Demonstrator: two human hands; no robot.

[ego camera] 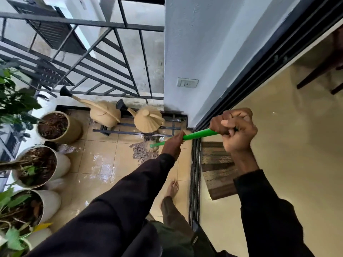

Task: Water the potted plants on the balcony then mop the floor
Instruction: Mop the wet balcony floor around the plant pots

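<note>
Balcony floor [104,164] is shiny wet, so with your left hand [171,145] low and right hand [233,127] high, both wrapped tight round the green mop handle [196,135], and the mop head [143,153] right at the rack [130,132], one hard shove could tip a watering can [148,119] or slip your bare foot [172,188].

Green mop handle [196,135]; beige watering cans [148,119]; brown striped doormat [216,167].
</note>
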